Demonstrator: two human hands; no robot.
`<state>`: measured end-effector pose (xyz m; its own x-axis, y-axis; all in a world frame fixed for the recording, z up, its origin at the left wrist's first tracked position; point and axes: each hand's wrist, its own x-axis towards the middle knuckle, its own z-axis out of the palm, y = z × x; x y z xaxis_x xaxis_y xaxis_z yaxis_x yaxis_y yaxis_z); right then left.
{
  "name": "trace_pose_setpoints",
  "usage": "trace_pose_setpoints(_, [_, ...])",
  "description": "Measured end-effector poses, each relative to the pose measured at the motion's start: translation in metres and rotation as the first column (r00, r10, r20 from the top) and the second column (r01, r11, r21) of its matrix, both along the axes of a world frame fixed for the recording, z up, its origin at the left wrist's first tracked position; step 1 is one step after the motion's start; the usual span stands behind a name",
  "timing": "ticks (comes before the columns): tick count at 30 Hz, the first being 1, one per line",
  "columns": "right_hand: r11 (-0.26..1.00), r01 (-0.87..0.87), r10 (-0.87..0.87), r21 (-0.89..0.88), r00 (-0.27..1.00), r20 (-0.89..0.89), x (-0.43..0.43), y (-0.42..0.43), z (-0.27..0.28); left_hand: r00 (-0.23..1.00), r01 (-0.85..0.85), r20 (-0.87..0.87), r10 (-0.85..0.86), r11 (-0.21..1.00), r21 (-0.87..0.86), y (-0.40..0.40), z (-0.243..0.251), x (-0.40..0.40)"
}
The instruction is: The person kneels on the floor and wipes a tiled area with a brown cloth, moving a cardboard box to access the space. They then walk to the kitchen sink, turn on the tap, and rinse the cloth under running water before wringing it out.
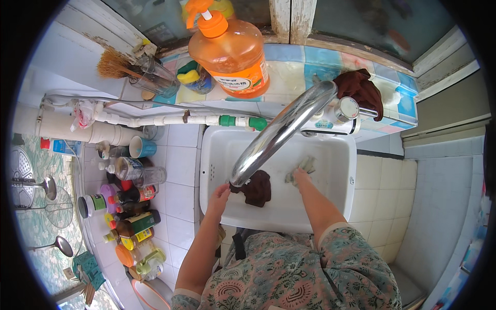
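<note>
Inside the white sink [333, 155], a dark brown cloth [259, 189] hangs or lies left of the middle. My left hand [221, 197] is at the sink's left side, just beside the spout tip, with its fingers pinched at the cloth's corner. The chrome faucet spout [285, 133] arches over the basin and hides part of that corner. Further right, a pale, greenish-white rag [306, 166] is bunched against the basin floor under my right hand [301, 178], which grips it. The rag looks slightly blurred.
On the tiled ledge behind stand an orange dish soap pump bottle [230, 58], a sponge in a cup [195, 77] and a brush [116, 66] in a glass. Another brown cloth [360, 91] drapes beside the faucet handle [347, 109]. Bottles [135, 224] crowd the left counter.
</note>
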<state>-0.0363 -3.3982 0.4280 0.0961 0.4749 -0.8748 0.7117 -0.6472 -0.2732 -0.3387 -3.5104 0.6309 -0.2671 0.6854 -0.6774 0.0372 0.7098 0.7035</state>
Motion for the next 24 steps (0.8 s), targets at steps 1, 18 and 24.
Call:
trace_pose_setpoints(1, [0.999,0.026,-0.026,0.019,1.000,-0.007,0.007,-0.005,-0.013,1.000,-0.008,0.026,0.008,1.000,-0.027,-0.003,0.006,0.001])
trace_pose_setpoints(18, [0.779,0.587,-0.496,-0.221,0.361,-0.790,-0.042,-0.015,0.180,0.967,-0.041,0.250,0.041,0.999,-0.003,0.026,0.032,0.040])
trace_pose_setpoints(24, [0.857,0.363,-0.451,-0.366,0.184,-0.874,-0.090,-0.023,0.285,0.648,-0.304,0.738,0.190,0.952,0.022,0.054,0.055,0.043])
